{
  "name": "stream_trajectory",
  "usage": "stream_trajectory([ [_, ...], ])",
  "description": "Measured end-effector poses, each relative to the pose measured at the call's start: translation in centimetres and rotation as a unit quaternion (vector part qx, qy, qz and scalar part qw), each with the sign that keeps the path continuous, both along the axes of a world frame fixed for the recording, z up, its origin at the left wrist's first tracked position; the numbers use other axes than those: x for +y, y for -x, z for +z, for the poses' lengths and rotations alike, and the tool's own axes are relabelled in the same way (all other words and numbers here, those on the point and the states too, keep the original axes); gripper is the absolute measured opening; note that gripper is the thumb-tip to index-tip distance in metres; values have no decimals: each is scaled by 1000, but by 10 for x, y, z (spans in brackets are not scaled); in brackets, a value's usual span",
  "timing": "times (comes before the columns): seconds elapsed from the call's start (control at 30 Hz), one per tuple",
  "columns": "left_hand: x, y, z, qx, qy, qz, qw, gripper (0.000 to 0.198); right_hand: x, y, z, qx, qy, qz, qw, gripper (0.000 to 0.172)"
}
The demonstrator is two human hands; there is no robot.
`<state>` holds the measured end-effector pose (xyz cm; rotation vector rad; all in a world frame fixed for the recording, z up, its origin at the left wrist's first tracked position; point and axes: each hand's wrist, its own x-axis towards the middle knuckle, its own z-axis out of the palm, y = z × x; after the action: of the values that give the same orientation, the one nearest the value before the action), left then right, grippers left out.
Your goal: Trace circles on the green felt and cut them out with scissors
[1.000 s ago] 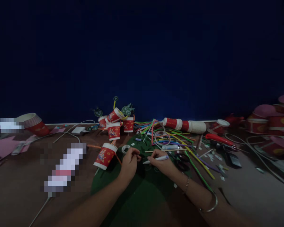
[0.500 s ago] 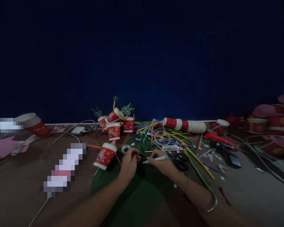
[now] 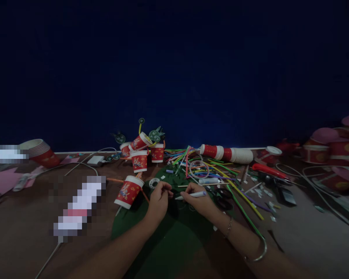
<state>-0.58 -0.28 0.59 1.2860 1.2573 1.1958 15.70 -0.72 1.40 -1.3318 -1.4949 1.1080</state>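
Note:
My right hand (image 3: 196, 197) is closed round a white marker (image 3: 198, 194), its tip pointing left. Facing it, my left hand (image 3: 159, 197) has its fingers curled together in a pinch; anything between the fingertips is too dark to make out. Both hands are over a sheet of dark green paper (image 3: 159, 248) on the brown table. Just beyond the left hand lies a roll of tape (image 3: 154, 183). A thin wooden stick (image 3: 202, 186) lies past the right hand, and dark-handled scissors (image 3: 224, 199) rest to its right.
Red paper cups (image 3: 129, 192) joined with pipe cleaners stand left of my hands. A heap of coloured pipe cleaners (image 3: 244, 193) and paper scraps spreads right. Stacked cups (image 3: 241, 155) lie at the back. A blurred-out white object (image 3: 80, 207) with a cable is left.
The marker in my right hand has tilted slightly and its tip sits a little further left. My left hand stays almost still.

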Motion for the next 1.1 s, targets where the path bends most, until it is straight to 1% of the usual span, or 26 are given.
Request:
stream_trajectory([
  [0.3, 0, 0, 2, -1, 7, 1, 1000, 11, 2, 0, -4, -20, -16, -27, 999, 19],
  [0.83, -1, -2, 6, -11, 9, 9, 1000, 10, 3, -1, -5, -32, -40, -29, 998, 18],
  [1.1, -1, -2, 5, -22, 7, 8, 1000, 10, 3, -1, -5, -32, -41, -37, 998, 18],
])
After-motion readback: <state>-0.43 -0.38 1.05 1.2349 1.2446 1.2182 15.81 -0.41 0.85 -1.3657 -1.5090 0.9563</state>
